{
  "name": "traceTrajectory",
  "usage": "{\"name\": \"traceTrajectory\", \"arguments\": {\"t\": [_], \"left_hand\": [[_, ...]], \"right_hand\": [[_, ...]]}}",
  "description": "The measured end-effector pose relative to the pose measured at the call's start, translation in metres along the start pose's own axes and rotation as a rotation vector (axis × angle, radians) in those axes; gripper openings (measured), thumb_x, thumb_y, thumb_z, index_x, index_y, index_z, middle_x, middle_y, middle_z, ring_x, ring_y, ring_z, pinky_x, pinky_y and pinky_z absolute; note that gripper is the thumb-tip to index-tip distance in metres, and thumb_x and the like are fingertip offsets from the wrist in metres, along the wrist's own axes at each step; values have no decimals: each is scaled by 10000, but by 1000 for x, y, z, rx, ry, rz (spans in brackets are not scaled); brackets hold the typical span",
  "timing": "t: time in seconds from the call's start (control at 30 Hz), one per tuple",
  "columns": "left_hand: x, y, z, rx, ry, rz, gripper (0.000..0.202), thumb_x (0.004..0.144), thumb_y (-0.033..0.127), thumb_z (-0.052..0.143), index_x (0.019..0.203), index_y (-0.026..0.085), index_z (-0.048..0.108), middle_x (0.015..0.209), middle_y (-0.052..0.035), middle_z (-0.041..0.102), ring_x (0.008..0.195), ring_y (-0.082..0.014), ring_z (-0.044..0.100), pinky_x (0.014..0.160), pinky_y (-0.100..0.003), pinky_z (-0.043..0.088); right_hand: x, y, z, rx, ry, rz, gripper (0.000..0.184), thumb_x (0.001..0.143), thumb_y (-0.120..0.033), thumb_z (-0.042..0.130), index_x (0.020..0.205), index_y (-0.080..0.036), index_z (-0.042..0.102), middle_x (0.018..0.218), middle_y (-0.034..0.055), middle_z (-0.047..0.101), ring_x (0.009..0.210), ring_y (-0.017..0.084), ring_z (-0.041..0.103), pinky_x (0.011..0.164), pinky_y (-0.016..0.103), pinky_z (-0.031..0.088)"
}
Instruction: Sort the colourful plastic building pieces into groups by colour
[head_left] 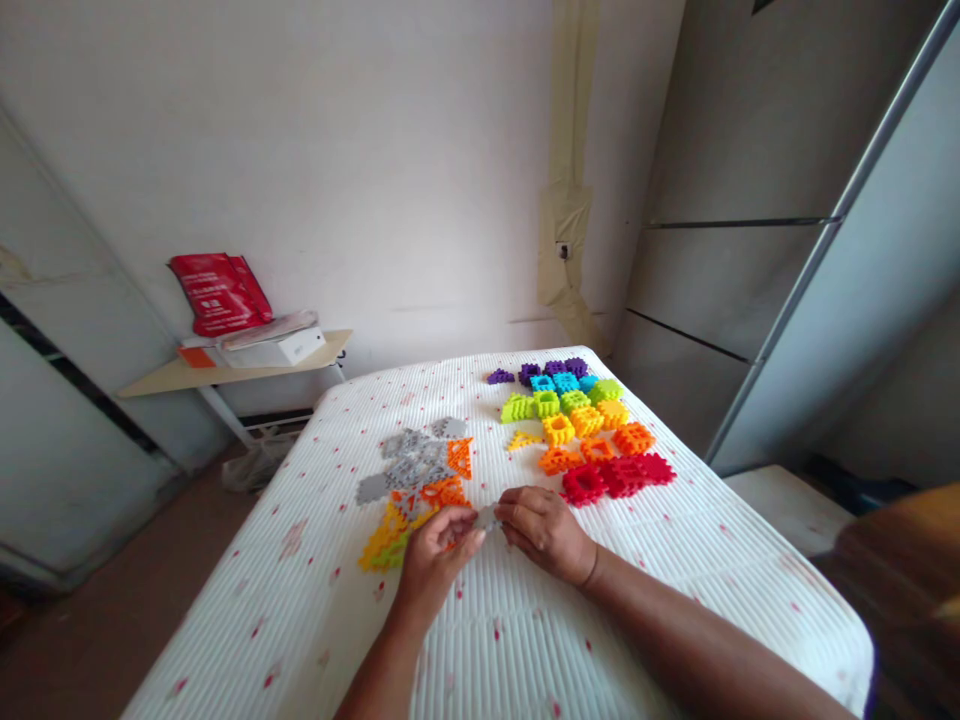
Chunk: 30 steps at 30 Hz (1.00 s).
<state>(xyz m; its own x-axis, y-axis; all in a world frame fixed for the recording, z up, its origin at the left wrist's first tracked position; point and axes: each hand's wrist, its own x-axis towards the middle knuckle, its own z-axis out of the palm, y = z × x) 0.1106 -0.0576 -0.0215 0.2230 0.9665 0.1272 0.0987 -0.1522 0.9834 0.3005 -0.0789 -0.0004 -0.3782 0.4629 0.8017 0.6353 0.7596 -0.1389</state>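
Between my two hands is a small grey interlocking tile [487, 518] with notched edges. My left hand [441, 545] pinches its left side between thumb and fingers. On the other side, my right hand [546, 530] grips it with curled fingers that hide part of it. Just beyond my left hand lies a loose pile of grey tiles [416, 465], with orange tiles [444, 492] among them and yellow tiles [381, 538] at the near end. A few green tiles [394, 553] show there, partly behind my left hand.
Rows of notched blocks stand on the right: red [619, 478], orange [598, 448], yellow [585, 422], green [547, 403], blue [564, 383] and purple [553, 368]. A white patterned cover [315, 600] spreads over the table. A side table [225, 376] holds a red bag [217, 290]; a refrigerator [720, 260] is at right.
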Motion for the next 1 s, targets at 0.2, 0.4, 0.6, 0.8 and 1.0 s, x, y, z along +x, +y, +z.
{"name": "traceTrajectory", "arguments": {"t": [0.2, 0.4, 0.6, 0.8, 1.0], "left_hand": [[2, 4, -5, 33, 17, 52, 333, 613, 376, 715, 852, 157, 636, 803, -44, 652, 742, -175, 609, 704, -291, 501], [2, 3, -7, 173, 1, 246, 257, 653, 327, 691, 842, 171, 614, 926, -64, 627, 845, -192, 603, 760, -310, 501], [-2, 6, -4, 311, 6, 348, 207, 696, 302, 665, 859, 190, 603, 964, -69, 620, 902, -200, 597, 801, -329, 499], [-5, 13, -3, 401, 43, 421, 173, 692, 280, 661, 835, 196, 610, 947, -69, 638, 913, -208, 605, 826, -349, 495], [-5, 15, -2, 407, 43, 434, 160, 692, 251, 657, 833, 194, 605, 944, -64, 635, 916, -201, 606, 817, -332, 495]], "right_hand": [[-1, -3, -2, 182, -116, 107, 167, 883, -255, 493, 984, -162, 589, 1001, 126, 635, 943, 177, 611, 801, 293, 507], [1, -5, -15, 362, -151, 356, 246, 818, -367, 604, 951, -161, 626, 1068, 135, 636, 995, 200, 605, 797, 304, 502], [4, -1, -27, 297, -238, 315, 300, 790, -369, 638, 1006, -161, 629, 1107, 139, 632, 1013, 216, 594, 833, 339, 481], [7, 1, -27, 279, -281, 262, 302, 796, -361, 632, 1029, -168, 612, 1054, 115, 647, 974, 212, 593, 823, 343, 476], [6, 2, -25, 272, -282, 225, 293, 783, -301, 650, 1032, -155, 601, 1029, 108, 645, 955, 210, 582, 806, 333, 472]]}}
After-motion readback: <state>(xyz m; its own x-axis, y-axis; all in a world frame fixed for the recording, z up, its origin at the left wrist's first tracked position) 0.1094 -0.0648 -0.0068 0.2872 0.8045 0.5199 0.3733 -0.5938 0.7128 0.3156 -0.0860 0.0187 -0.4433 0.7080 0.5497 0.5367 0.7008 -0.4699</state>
